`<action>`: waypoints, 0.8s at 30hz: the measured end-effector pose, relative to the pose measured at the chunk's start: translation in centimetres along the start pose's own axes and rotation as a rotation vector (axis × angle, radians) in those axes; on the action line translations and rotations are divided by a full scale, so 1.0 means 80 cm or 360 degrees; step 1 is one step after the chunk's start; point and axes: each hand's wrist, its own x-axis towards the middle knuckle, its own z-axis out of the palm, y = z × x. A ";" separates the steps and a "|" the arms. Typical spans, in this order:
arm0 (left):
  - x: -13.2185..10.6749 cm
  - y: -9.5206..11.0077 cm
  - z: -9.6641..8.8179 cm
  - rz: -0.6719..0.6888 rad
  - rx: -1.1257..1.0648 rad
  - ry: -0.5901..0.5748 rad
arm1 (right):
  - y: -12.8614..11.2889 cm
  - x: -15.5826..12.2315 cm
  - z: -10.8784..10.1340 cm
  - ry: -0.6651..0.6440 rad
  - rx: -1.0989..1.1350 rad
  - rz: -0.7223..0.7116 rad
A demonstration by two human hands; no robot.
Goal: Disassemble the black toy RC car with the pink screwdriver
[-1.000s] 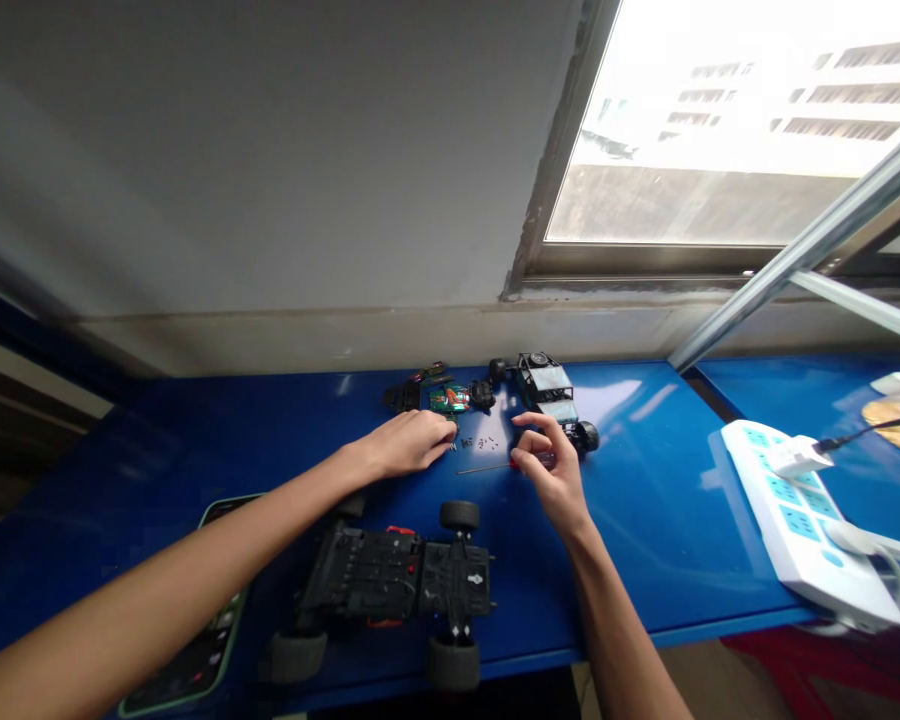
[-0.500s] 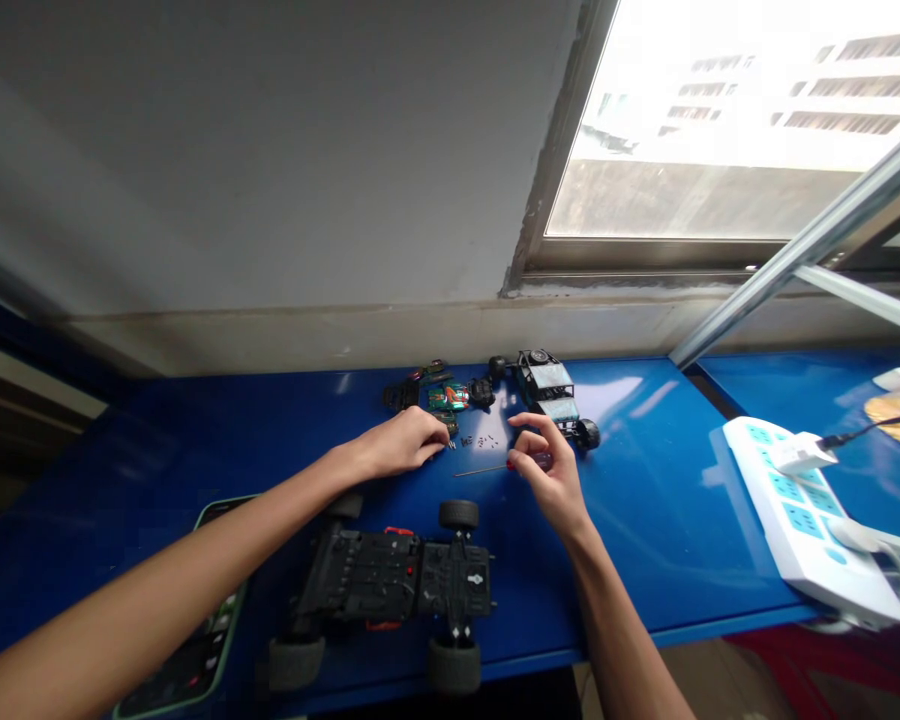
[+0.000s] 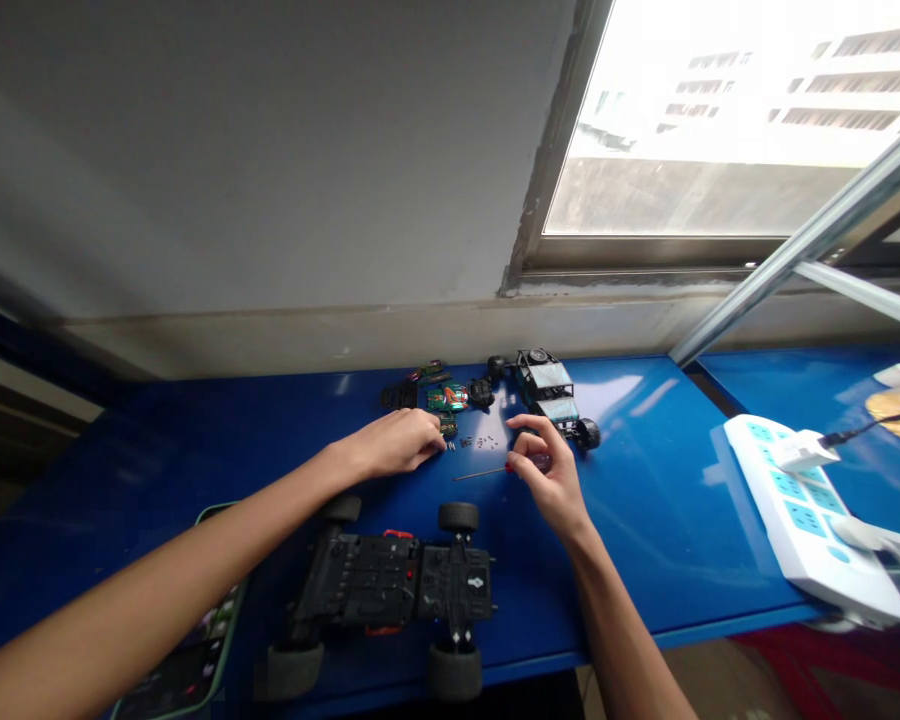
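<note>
My right hand (image 3: 546, 478) grips the red handle of a thin screwdriver (image 3: 481, 472), whose shaft points left over the blue table (image 3: 645, 510). My left hand (image 3: 397, 442) rests knuckles-up with its fingertips pinched at a scatter of small dark screws (image 3: 480, 441). Whether it holds one I cannot make out. A black toy car chassis (image 3: 394, 582) lies upside down near the front edge, below both hands. Behind the screws sit a green circuit board with black parts (image 3: 444, 398) and a grey toy car body (image 3: 551, 392).
A phone in a green case (image 3: 184, 660) lies under my left forearm at the front left. A white power strip (image 3: 802, 520) with plugged cables sits at the right. A wall and window sill run along the back, and a metal bar (image 3: 795, 260) slants up at the right.
Both hands have stayed nearly still. The left fingertips have crept slightly toward the screws, and the view has drifted a little.
</note>
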 end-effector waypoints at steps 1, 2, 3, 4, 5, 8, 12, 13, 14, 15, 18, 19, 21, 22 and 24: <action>0.001 -0.001 0.001 0.0008 -0.0003 0.0002 | 0.000 0.000 0.000 0.0000 0.0004 0.0001; 0.001 -0.002 0.002 0.0014 -0.0009 0.0004 | 0.000 0.000 0.000 -0.0003 0.0008 0.0004; 0.001 -0.003 0.003 0.0017 -0.0015 0.0006 | 0.000 0.000 0.000 -0.0004 0.0013 0.0006; 0.001 -0.004 0.003 0.0019 -0.0022 0.0009 | 0.000 0.000 0.000 -0.0006 0.0017 0.0009; 0.001 -0.005 0.003 0.0020 -0.0029 0.0012 | 0.000 0.000 0.000 -0.0008 0.0022 0.0011; -0.002 -0.005 -0.001 0.0017 -0.0046 0.0019 | 0.000 0.000 0.000 -0.0014 0.0028 0.0011; -0.013 0.010 -0.016 -0.0004 -0.0062 0.0047 | -0.001 -0.001 -0.001 0.0007 0.0043 0.0014; -0.019 0.017 -0.021 -0.0013 -0.0073 0.0069 | -0.001 -0.002 -0.001 0.0019 0.0054 0.0024; -0.026 0.025 -0.027 -0.0023 -0.0120 0.0102 | -0.001 -0.002 -0.001 0.0035 0.0066 0.0043; -0.035 0.034 -0.033 -0.0039 -0.0164 0.0109 | -0.001 -0.003 -0.001 0.0054 0.0080 0.0066; -0.064 0.063 -0.048 -0.0063 -0.0293 -0.0043 | -0.001 -0.004 0.001 0.0098 0.0107 0.0130; -0.075 0.072 -0.051 -0.0078 -0.0325 -0.0084 | 0.000 -0.004 0.002 0.0105 0.0113 0.0143; -0.093 0.089 -0.053 -0.0154 -0.0312 -0.0183 | 0.000 -0.004 0.006 0.0110 0.0119 0.0153; -0.101 0.097 -0.052 -0.0188 -0.0273 -0.0234 | 0.000 -0.004 0.008 0.0111 0.0123 0.0156; -0.111 0.111 -0.045 -0.0265 -0.0164 -0.0248 | 0.000 -0.003 0.012 0.0114 0.0131 0.0157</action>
